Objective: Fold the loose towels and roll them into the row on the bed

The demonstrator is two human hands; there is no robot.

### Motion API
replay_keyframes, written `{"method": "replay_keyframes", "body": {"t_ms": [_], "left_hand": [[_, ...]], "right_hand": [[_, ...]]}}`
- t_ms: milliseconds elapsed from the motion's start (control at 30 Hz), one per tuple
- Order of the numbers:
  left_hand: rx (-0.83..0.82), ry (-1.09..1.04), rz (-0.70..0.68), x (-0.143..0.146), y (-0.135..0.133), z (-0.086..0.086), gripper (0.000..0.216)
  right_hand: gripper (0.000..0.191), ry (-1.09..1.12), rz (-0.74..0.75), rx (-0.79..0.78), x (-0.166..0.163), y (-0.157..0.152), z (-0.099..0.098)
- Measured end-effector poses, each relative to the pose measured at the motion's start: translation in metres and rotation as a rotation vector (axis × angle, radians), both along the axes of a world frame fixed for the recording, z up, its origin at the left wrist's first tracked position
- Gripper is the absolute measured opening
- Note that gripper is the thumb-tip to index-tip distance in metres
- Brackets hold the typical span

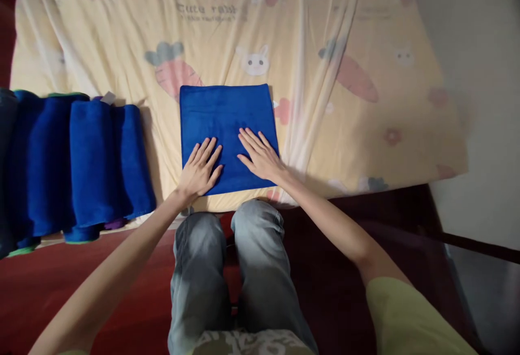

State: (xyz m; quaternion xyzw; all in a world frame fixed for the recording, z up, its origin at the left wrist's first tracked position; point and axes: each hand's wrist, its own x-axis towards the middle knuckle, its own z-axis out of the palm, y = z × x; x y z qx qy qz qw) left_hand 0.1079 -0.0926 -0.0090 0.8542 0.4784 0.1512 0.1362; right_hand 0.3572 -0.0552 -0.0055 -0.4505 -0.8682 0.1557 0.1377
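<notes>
A folded blue towel (pixel 226 114) lies flat and square on a pale yellow sheet (pixel 309 144) printed with carrots and rabbits. My left hand (pixel 200 169) rests palm down on the towel's near left part, fingers spread. My right hand (pixel 260 155) lies flat on its near right part, fingers apart and pointing up-left. Neither hand grips anything.
A row of blue towels (pixel 81 163) lies at the left edge of the sheet, overhanging its near side. My knees in grey jeans (pixel 227 257) sit just below the sheet's edge on a dark red floor (pixel 52 284). A grey wall (pixel 479 100) stands to the right.
</notes>
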Motion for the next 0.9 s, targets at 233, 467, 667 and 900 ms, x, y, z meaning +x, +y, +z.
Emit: {"method": "replay_keyframes", "body": {"t_ms": [233, 467, 667, 900], "left_hand": [[-0.011, 0.018, -0.022, -0.024, -0.046, -0.009, 0.069], [-0.048, -0.028, -0.065, -0.034, -0.059, -0.007, 0.073], [-0.052, -0.193, -0.023, -0.058, -0.086, -0.014, 0.058], [-0.028, -0.313, 0.102, -0.057, -0.090, -0.027, 0.051]], "right_hand": [[0.071, -0.043, 0.033, -0.036, 0.034, -0.042, 0.000], [0.068, -0.027, 0.066, -0.015, 0.039, -0.057, 0.004], [0.058, 0.194, 0.082, 0.023, 0.075, -0.094, -0.007], [0.050, 0.415, -0.188, 0.121, 0.083, -0.102, -0.036]]}}
